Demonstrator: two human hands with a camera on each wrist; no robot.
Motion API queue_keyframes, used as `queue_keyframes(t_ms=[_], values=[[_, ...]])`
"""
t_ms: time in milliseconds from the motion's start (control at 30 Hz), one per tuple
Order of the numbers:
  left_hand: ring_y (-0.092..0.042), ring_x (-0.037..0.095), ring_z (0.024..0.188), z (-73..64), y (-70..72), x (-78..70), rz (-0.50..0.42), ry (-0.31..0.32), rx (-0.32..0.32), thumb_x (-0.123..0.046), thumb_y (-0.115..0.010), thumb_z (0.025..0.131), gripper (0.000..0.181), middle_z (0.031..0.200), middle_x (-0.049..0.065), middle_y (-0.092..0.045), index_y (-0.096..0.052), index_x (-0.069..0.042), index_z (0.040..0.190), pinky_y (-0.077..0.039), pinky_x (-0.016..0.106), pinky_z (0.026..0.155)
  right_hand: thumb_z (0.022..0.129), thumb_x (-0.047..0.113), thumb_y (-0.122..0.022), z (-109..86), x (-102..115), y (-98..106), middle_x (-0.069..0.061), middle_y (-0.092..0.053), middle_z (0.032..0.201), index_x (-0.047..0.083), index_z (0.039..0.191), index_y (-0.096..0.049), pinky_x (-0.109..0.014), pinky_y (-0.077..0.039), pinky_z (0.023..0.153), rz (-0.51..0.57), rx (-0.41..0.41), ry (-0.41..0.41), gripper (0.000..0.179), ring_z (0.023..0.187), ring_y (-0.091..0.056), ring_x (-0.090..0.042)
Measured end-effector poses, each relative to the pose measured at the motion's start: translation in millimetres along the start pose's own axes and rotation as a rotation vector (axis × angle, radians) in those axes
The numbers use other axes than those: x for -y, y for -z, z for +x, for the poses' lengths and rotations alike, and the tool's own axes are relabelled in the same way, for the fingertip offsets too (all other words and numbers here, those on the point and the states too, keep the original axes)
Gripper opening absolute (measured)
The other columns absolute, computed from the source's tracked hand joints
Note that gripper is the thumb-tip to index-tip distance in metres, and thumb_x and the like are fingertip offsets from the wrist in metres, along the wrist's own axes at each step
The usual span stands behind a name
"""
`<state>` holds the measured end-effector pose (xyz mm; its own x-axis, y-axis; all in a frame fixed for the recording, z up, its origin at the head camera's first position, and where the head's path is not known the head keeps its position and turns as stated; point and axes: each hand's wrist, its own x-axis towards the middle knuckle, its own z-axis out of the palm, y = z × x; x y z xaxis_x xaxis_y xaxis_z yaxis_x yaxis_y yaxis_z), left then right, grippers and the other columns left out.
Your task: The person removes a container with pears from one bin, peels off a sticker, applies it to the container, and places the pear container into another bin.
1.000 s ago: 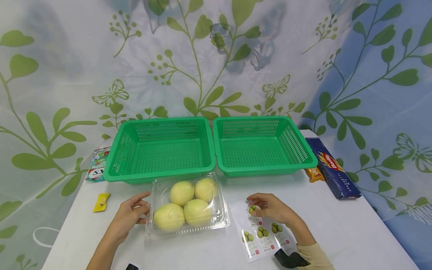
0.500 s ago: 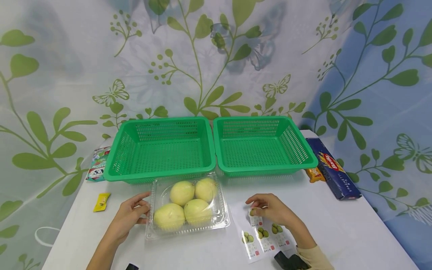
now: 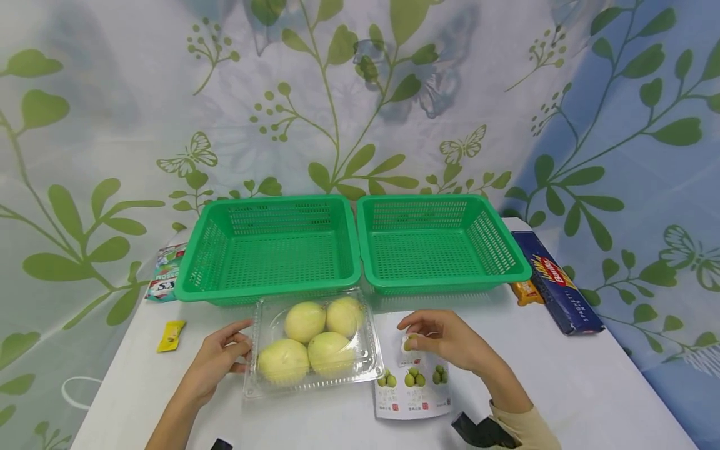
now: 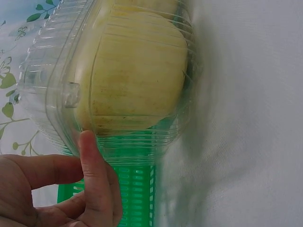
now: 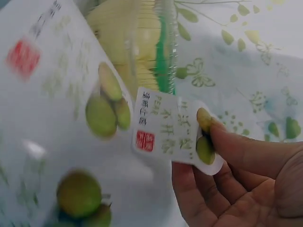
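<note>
My left hand (image 3: 219,356) touches the left edge of a clear plastic clamshell box (image 3: 368,372) with its fingertips, the fingers relaxed. Inside the box sit several pale yellow round fruits (image 3: 284,361). In the left wrist view, one fingertip (image 4: 87,142) meets the box's rim. To the box's right, my right hand (image 3: 450,337) pinches the pictured end of a white sticker (image 5: 161,127) between thumb and fingers. Its printed tail overlaps a sticker sheet (image 3: 388,331) with green fruit pictures; I cannot tell whether it still sticks there.
Two green baskets (image 3: 281,292) (image 3: 450,284) stand side by side behind the box. A blue spaghetti box (image 3: 562,287) and an orange packet (image 3: 527,292) lie at the right. At the left are a bag of sweets (image 3: 165,275) and a small yellow packet (image 3: 171,336).
My right hand has moved left and slightly away from me, and the sticker sheet has shifted left with it, up to the box's edge. My left hand and the box have stayed put.
</note>
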<state>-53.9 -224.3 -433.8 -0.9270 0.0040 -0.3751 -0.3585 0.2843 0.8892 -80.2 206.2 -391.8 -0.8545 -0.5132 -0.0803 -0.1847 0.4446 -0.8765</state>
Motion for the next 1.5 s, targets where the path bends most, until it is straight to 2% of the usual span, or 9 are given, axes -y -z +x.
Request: queue_keyframes(t_ms=[267, 400, 500, 633, 767, 867, 1100, 1267, 1500], values=[[-0.057, 0.009, 0.081, 1.8, -0.3, 1.6, 0.011, -0.014, 0.007, -0.005, -0.051, 0.100, 0.053, 0.096, 0.004, -0.054, -0.039, 0.001, 0.151, -0.060, 0.025, 0.065, 0.093, 0.011, -0.070, 3.9, 6, 2, -0.003, -0.070, 0.096, 0.010, 0.115, -0.071, -0.026, -0.053, 0.079, -0.123, 0.025, -0.005, 0.022, 0.090, -0.064, -0.009], [-0.057, 0.009, 0.081, 1.4, -0.4, 1.7, 0.011, -0.011, 0.008, -0.005, -0.051, 0.101, 0.053, 0.096, 0.004, -0.055, -0.038, 0.001, 0.152, -0.060, 0.025, 0.066, 0.094, 0.014, -0.069, 3.5, 5, 3, -0.005, -0.070, 0.101, 0.013, 0.116, -0.071, -0.026, -0.054, 0.077, -0.156, 0.012, -0.018, 0.021, 0.093, -0.066, -0.012], [-0.057, 0.009, 0.081, 0.9, -0.5, 1.6, 0.011, -0.008, 0.006, -0.005, -0.051, 0.101, 0.053, 0.097, 0.004, -0.055, -0.039, 0.000, 0.152, -0.060, 0.025, 0.066, 0.096, 0.020, -0.069, 5.3, 8, 3, -0.011, -0.070, 0.110, 0.015, 0.118, -0.070, -0.026, -0.057, 0.077, -0.128, -0.025, -0.024, 0.023, 0.096, -0.068, -0.016], [-0.056, 0.009, 0.081, -0.3, -0.6, 1.2, 0.010, -0.003, 0.006, -0.006, -0.051, 0.101, 0.053, 0.097, 0.004, -0.054, -0.039, 0.000, 0.152, -0.060, 0.025, 0.066, 0.096, 0.022, -0.069, 12.2, 17, 0, -0.018, -0.066, 0.118, 0.012, 0.121, -0.068, -0.030, -0.060, 0.077, -0.033, -0.055, -0.028, 0.027, 0.094, -0.071, -0.020], [-0.057, 0.009, 0.081, -1.0, -0.8, 0.8, 0.005, -0.006, 0.008, -0.006, -0.051, 0.101, 0.053, 0.097, 0.004, -0.054, -0.039, 0.000, 0.152, -0.060, 0.025, 0.066, 0.094, 0.021, -0.071, 23.5, 29, -7, -0.016, -0.066, 0.116, 0.011, 0.121, -0.068, -0.034, -0.060, 0.078, 0.030, -0.071, -0.022, 0.029, 0.093, -0.071, -0.019], [-0.057, 0.009, 0.080, -1.3, -1.1, 0.3, 0.000, -0.009, 0.013, -0.006, -0.051, 0.101, 0.053, 0.097, 0.004, -0.054, -0.039, 0.000, 0.152, -0.060, 0.025, 0.066, 0.093, 0.021, -0.073, 34.6, 39, -14, -0.011, -0.069, 0.110, 0.012, 0.119, -0.070, -0.030, -0.058, 0.080, 0.041, -0.068, 0.002, 0.028, 0.095, -0.068, -0.017], [-0.057, 0.008, 0.079, -2.0, -1.6, 0.1, -0.009, -0.018, 0.023, -0.006, -0.051, 0.102, 0.052, 0.096, 0.003, -0.055, -0.039, 0.001, 0.152, -0.060, 0.025, 0.064, 0.091, 0.017, -0.075, 64.6, 55, -33, -0.008, -0.071, 0.100, 0.006, 0.117, -0.071, -0.025, -0.053, 0.075, 0.054, 0.011, 0.053, 0.029, 0.091, -0.066, -0.011], [-0.057, 0.009, 0.079, -1.6, -2.4, -0.5, -0.002, -0.012, 0.017, -0.006, -0.051, 0.101, 0.052, 0.096, 0.003, -0.056, -0.040, 0.001, 0.152, -0.059, 0.025, 0.064, 0.093, 0.015, -0.072, 84.3, 66, -43, -0.005, -0.073, 0.101, 0.011, 0.116, -0.073, -0.025, -0.050, 0.071, -0.001, 0.076, 0.075, 0.023, 0.093, -0.066, -0.009], [-0.057, 0.009, 0.079, -2.1, -3.1, -0.2, 0.000, -0.014, 0.015, -0.006, -0.051, 0.101, 0.052, 0.095, 0.003, -0.056, -0.040, 0.000, 0.151, -0.059, 0.025, 0.064, 0.092, 0.010, -0.072, 107.8, 75, -56, -0.004, -0.077, 0.103, 0.010, 0.111, -0.075, -0.024, -0.056, 0.081, -0.071, 0.134, 0.070, 0.019, 0.096, -0.070, -0.010]])
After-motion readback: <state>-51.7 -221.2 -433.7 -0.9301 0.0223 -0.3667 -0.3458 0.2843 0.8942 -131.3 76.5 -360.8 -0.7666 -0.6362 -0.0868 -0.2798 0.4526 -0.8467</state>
